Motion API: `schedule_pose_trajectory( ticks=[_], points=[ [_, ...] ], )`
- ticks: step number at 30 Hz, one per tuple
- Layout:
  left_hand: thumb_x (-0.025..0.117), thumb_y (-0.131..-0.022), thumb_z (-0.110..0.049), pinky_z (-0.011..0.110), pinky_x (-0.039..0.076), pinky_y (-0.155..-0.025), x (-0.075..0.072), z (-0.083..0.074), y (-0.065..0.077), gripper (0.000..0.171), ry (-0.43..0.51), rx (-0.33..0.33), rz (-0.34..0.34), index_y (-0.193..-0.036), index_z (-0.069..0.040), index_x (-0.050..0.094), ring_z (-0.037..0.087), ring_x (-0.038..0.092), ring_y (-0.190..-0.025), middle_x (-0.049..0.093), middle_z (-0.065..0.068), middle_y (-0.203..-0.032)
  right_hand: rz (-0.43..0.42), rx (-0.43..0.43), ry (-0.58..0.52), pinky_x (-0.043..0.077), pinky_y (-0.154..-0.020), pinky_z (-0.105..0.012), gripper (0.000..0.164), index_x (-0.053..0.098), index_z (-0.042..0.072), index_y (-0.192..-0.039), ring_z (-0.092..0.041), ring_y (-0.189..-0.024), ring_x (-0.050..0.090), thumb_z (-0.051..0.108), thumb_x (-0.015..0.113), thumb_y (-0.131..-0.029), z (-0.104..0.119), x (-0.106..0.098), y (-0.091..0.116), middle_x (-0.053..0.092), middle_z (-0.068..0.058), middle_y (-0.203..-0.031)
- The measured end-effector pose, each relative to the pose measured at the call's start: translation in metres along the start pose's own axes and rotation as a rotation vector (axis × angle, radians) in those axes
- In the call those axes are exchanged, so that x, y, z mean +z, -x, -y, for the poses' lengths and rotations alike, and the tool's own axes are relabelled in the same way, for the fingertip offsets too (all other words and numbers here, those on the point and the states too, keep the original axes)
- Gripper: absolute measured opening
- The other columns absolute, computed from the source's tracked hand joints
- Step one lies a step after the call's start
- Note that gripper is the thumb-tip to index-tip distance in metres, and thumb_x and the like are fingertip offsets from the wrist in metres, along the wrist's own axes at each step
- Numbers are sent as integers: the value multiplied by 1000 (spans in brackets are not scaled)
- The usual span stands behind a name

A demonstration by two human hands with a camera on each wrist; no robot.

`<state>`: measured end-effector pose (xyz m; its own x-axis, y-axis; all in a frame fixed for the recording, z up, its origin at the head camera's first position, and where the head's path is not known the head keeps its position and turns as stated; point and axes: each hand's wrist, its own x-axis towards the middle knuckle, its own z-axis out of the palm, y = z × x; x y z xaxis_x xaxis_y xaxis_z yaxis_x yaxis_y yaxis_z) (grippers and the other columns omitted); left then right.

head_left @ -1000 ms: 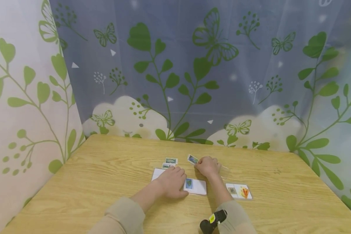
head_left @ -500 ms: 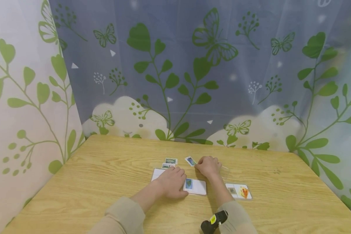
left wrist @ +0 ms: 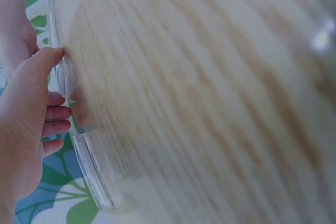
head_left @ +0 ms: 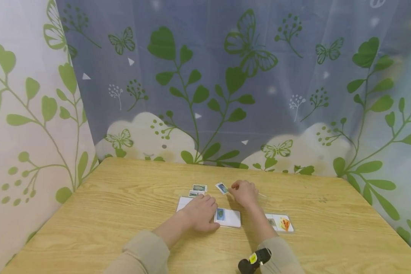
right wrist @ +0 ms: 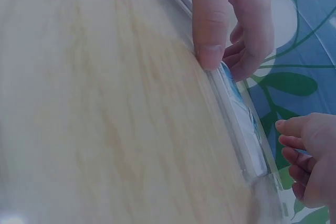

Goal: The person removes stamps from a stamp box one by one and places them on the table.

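My left hand (head_left: 201, 213) rests across laminated cards, its thumb along the near edge and fingers over the far side. A white card (head_left: 233, 219) with a blue-green picture shows right of it, and a white card (head_left: 183, 202) shows on its left. In the right wrist view, this thumb (right wrist: 211, 51) sits on the card stack's front edge. Farther back, my right hand (head_left: 245, 193) pinches a corner of a small bluish picture card (head_left: 221, 187) between thumb and finger. The left wrist view shows the left hand (left wrist: 31, 103) over a clear-edged card (left wrist: 94, 171).
Two small picture cards (head_left: 199, 188) lie just beyond the left hand. A clear plastic piece (head_left: 263, 198) shows beside the right hand. Right of the right forearm lies a white card (head_left: 281, 222) with an orange picture. A patterned curtain (head_left: 205, 95) stands behind the wooden table (head_left: 123, 190).
The small picture card at my right fingertips has turned and shifted slightly left, showing more of its face. My right hand has barely moved, and my left hand stays on the cards.
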<state>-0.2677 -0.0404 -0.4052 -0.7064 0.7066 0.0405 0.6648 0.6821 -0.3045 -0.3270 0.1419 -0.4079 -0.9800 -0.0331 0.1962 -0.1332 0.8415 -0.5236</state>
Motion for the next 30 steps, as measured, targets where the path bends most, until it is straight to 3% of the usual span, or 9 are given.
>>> schedule_pose_trajectory(
  ticks=[5, 14, 18, 24, 30],
  points=[
    [43, -87, -60, 32, 40, -88, 1, 0, 0, 58, 5, 1, -1, -111, -10, 59, 16, 49, -98, 55, 2, -106, 37, -27, -109, 43, -80, -45, 22, 68, 4, -94, -28, -88, 58, 24, 66, -85, -1, -6, 2, 66, -8, -90],
    [44, -86, -60, 33, 39, -90, 1, 0, 0, 59, 38, -15, 10, -113, -9, 58, 17, 49, -100, 55, 2, -109, 173, 13, -307, 47, -68, -32, 19, 66, 4, -93, -19, -80, 56, 21, 65, -86, 0, -19, 7, 63, -5, -89],
    [44, -86, -61, 32, 38, -91, 1, 1, 0, 60, 42, -22, 18, -114, -10, 58, 16, 49, -101, 54, 2, -109, 244, -39, -316, 47, -71, -33, 18, 68, 5, -92, -18, -82, 56, 21, 66, -86, -2, -23, 10, 64, -3, -87],
    [45, -86, -61, 32, 38, -91, 2, 1, -1, 60, 49, -22, 10, -114, -9, 58, 17, 48, -101, 54, 2, -109, 376, -185, -308, 46, -69, -30, 21, 68, 2, -95, -15, -78, 55, 22, 64, -87, -9, -24, 13, 65, -2, -86],
    [45, -86, -61, 32, 38, -91, 2, 0, -1, 61, 55, -17, 8, -115, -9, 57, 17, 48, -103, 54, 2, -109, 421, -238, -348, 47, -68, -30, 23, 68, 2, -97, -15, -78, 54, 23, 66, -86, -11, -21, 14, 65, -3, -89]
  ],
)
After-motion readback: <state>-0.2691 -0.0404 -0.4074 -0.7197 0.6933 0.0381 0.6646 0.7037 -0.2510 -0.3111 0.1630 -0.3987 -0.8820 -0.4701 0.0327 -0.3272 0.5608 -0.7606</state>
